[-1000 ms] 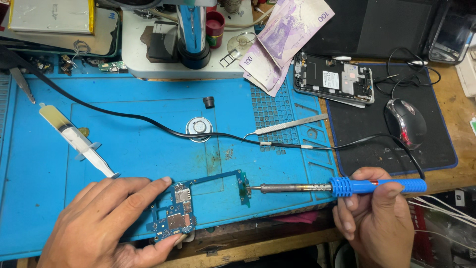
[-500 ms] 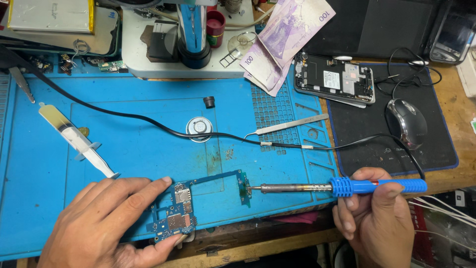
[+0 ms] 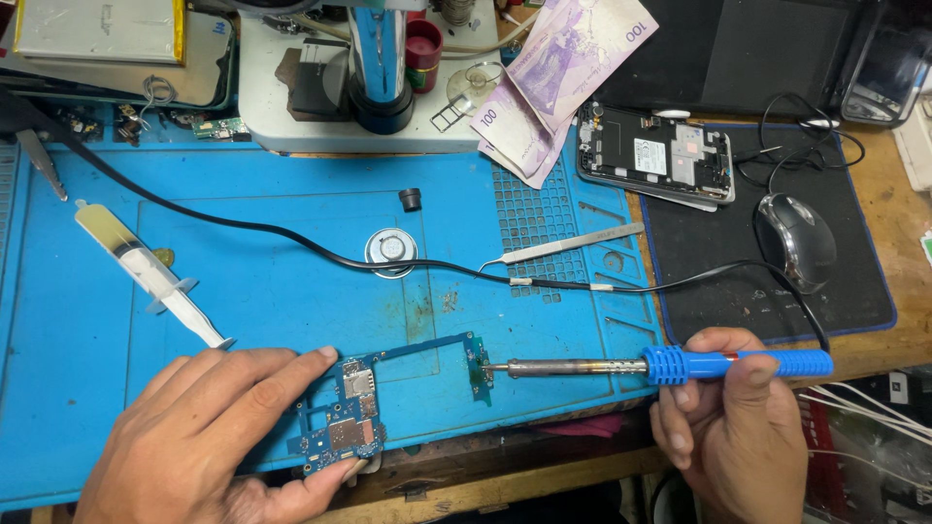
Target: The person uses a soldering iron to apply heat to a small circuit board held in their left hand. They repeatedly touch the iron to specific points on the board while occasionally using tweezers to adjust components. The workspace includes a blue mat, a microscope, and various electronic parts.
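My left hand presses down on the left part of a blue phone circuit board lying on the blue work mat, fingers over its edge and thumb under its lower corner. My right hand grips the blue handle of a soldering iron. The iron lies level, and its metal tip touches the small green end piece at the board's right end.
A syringe, a round metal disc, tweezers and a black cable lie on the mat. Behind stand a microscope base, banknotes, an opened phone and a mouse on a black pad.
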